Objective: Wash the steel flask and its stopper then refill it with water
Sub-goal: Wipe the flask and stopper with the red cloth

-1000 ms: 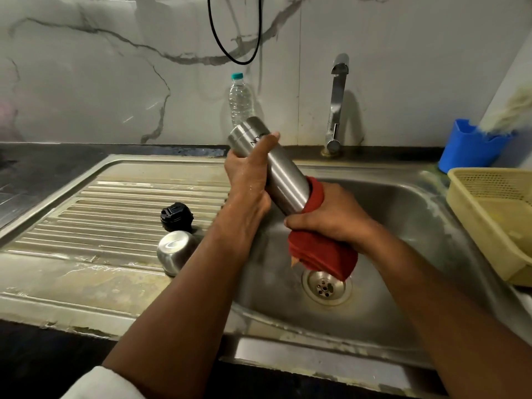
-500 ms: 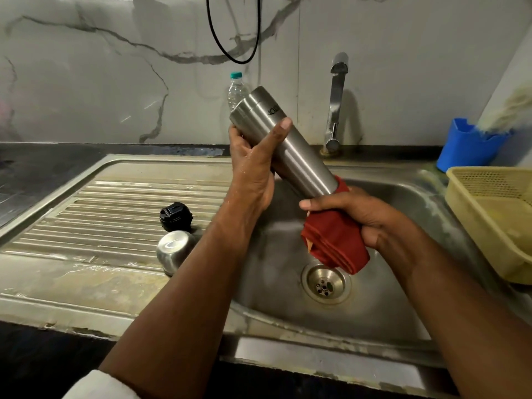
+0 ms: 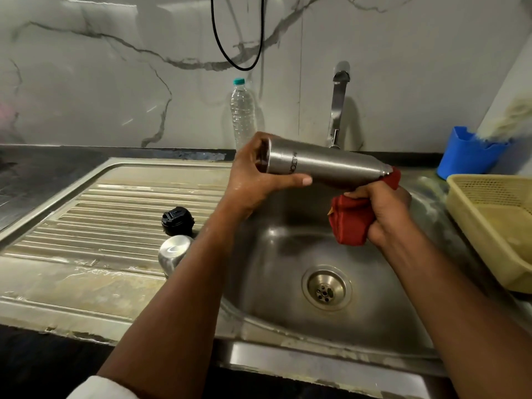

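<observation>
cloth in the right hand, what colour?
Red. The cloth is bunched in the right hand at the flask's neck; head view, the only one.

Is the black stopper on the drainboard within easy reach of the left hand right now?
Probably not at once: the left hand grips the steel flask. The black stopper lies uncovered beside the steel cap.

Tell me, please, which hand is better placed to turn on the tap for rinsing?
The right hand, probably: it sits nearer the tap and holds only the red cloth, while the left hand grips the flask.
</observation>
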A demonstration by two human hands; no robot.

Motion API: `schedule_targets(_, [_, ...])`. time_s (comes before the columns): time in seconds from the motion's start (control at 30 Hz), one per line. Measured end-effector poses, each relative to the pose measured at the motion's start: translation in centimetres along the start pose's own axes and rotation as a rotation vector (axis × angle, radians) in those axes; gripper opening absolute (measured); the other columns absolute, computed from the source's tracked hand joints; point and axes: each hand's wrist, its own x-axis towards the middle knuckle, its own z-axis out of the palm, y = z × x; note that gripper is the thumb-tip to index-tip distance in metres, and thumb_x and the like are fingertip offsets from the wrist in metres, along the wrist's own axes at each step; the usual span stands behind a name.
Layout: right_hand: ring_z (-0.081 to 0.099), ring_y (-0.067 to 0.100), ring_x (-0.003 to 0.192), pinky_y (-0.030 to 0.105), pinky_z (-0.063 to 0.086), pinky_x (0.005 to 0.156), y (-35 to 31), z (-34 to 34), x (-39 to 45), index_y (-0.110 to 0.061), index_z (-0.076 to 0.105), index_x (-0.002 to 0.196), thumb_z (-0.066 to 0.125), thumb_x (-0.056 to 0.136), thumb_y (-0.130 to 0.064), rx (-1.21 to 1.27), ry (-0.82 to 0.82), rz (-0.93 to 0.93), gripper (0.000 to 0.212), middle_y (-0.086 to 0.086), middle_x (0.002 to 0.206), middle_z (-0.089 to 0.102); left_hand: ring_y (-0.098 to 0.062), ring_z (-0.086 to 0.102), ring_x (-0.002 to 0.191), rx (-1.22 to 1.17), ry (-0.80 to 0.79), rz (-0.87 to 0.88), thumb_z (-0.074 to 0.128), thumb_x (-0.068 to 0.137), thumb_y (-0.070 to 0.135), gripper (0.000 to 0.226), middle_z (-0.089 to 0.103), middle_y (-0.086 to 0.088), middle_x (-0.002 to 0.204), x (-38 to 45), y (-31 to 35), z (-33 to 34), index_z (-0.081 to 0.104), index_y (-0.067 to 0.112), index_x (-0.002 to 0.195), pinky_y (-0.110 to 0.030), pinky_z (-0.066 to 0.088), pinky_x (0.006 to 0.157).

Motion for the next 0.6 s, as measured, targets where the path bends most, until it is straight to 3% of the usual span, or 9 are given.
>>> schedule_targets(0.1, [0.071, 0.017, 0.061, 0.035, 0.059, 0.063, 0.0, -0.1, 0.4, -0.013, 0.068, 0.084, 0.062, 0.06, 0.018, -0.052, 0.073, -0.071, 0.039, -0.001, 0.066, 0.071, -0.011, 0.069, 0.101, 0.283, -0.157, -0.066, 0.104, 0.05, 0.044, 0.075, 0.07, 0.005, 0.111, -0.1, -0.5, -0.8, 0.066, 0.026, 0.112, -0.033, 0.062, 0.084])
schedule_targets(0.17, [0.069, 0.013, 0.059, 0.029, 0.057, 0.056, 0.0, 0.2, 0.3, -0.013, 0.066, 0.082, 0.06, 0.061, 0.019, -0.074, 0.078, -0.121, 0.039, 0.0, 0.069, 0.069, -0.007, 0.069, 0.093, 0.394, -0.209, -0.102, 0.103, 0.05, 0.048, 0.07, 0.071, 0.007, 0.104, -0.2, -1.0, -0.6, 0.067, 0.028, 0.106, -0.026, 0.057, 0.077])
schedule_targets(0.3, [0.067, 0.011, 0.063, 0.027, 0.054, 0.056, 0.1, 0.7, 0.2, -0.016, 0.064, 0.08, 0.059, 0.061, 0.019, -0.16, 0.072, -0.247, 0.04, -0.002, 0.072, 0.068, -0.009, 0.068, 0.092, 0.547, -0.334, -0.086, 0.1, 0.056, 0.049, 0.067, 0.072, 0.007, 0.103, -0.3, -1.3, 0.0, 0.069, 0.029, 0.111, -0.024, 0.054, 0.076])
schedule_targets(0.4, [0.068, 0.003, 0.063, 0.023, 0.053, 0.052, 0.5, 1.2, -0.3, -0.013, 0.066, 0.091, 0.062, 0.065, 0.019, -0.317, 0.002, -0.327, 0.041, -0.002, 0.078, 0.069, -0.008, 0.062, 0.086, 0.676, -0.417, -0.044, 0.098, 0.061, 0.047, 0.066, 0.067, 0.007, 0.099, -0.8, -1.7, 1.0, 0.066, 0.024, 0.114, -0.017, 0.043, 0.068])
schedule_targets(0.53, [0.069, 0.006, 0.089, 0.026, 0.058, 0.071, 1.5, 1.9, -0.8, -0.027, 0.066, 0.111, 0.074, 0.069, 0.011, -0.595, -0.17, -0.437, 0.057, -0.006, 0.1, 0.072, -0.012, 0.068, 0.088, 0.662, -0.367, -0.079, 0.098, 0.06, 0.04, 0.075, 0.072, 0.004, 0.1, -1.2, -2.1, 1.7, 0.066, 0.019, 0.124, -0.025, 0.055, 0.075])
schedule_targets(0.6, [0.069, 0.007, 0.091, 0.027, 0.058, 0.075, 1.6, 2.1, -0.9, -0.028, 0.066, 0.116, 0.077, 0.068, 0.008, -0.628, -0.212, -0.463, 0.061, -0.006, 0.102, 0.072, -0.006, 0.065, 0.08, 0.65, -0.33, -0.108, 0.098, 0.06, 0.033, 0.072, 0.067, 0.009, 0.093, -1.2, -2.1, 1.5, 0.066, 0.019, 0.123, -0.018, 0.053, 0.07])
